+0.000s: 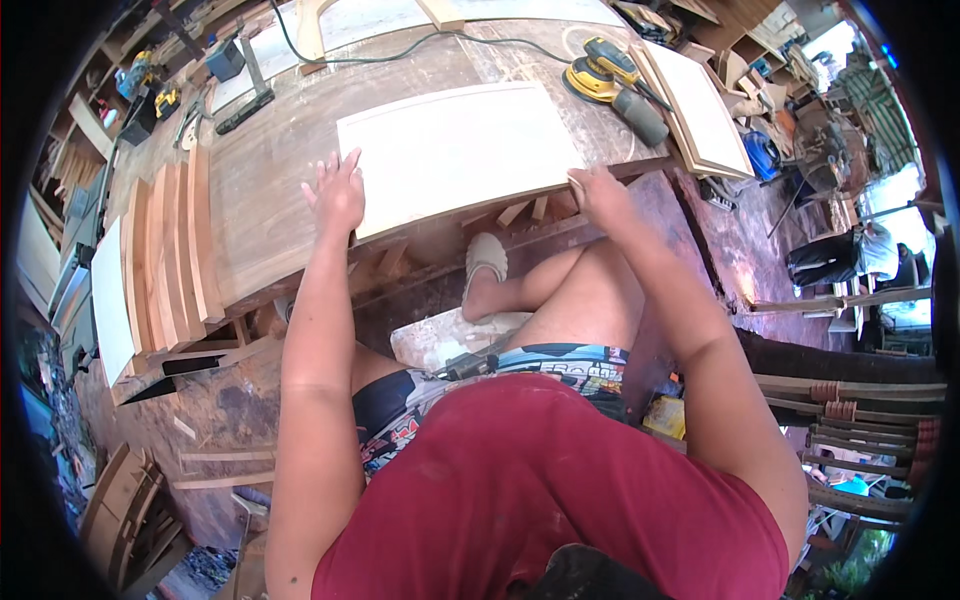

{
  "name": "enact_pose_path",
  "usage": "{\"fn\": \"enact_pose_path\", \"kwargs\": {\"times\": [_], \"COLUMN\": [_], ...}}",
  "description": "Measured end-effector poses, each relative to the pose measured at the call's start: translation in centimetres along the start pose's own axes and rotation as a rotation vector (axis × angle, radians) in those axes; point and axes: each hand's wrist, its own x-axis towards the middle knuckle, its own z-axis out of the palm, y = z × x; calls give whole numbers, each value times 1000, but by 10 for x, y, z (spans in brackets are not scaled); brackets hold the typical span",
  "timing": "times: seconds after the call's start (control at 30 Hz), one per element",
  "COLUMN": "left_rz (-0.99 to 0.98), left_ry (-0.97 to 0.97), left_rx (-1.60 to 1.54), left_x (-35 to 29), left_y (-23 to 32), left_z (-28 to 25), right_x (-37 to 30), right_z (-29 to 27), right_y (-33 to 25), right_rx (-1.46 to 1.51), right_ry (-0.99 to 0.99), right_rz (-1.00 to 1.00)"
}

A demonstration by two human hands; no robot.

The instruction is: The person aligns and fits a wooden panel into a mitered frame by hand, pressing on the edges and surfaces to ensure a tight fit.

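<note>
A white panel point(460, 150) with a thin pale border lies flat on the wooden workbench point(265, 190), its near side along the bench's front edge. At the panel's left edge rests my left hand point(338, 195), fingers spread, the thumb side against the border. My right hand point(603, 198) is closed on the near right corner, its fingers curled at the edge; the fingertips are partly hidden. Beyond that corner, a yellow and black sander point(600, 75) with a dark dust canister point(640, 118) sits on the bench.
Several curved wooden strips point(170, 250) are stacked at the left end of the bench. A hammer point(250, 95) lies farther back, and a green cord point(440, 35) crosses the far side. White framed panels point(700, 110) lean at the right. Another person point(860, 252) is at the far right.
</note>
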Motion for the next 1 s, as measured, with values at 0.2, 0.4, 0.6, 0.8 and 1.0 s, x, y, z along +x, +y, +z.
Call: {"fn": "enact_pose_path", "kwargs": {"times": [0.2, 0.4, 0.6, 0.8, 1.0], "left_rz": [20, 17, 13, 3, -3], "left_ry": [23, 19, 8, 7, 2], "left_rx": [-66, -64, -11, -25, -18], "left_x": [1, 4, 2, -5, -2], "left_y": [-5, -1, 2, 6, 7], "left_z": [5, 3, -5, -4, -3], "right_x": [-4, 4, 16, 8, 9], "right_z": [-5, -6, -10, 9, -7], "right_y": [-6, 2, 3, -19, 11], "right_rx": [-102, -201, -167, -48, -122], "right_ry": [45, 26, 1, 40, 61], "right_rz": [-64, -109, -88, -115, -150]}}
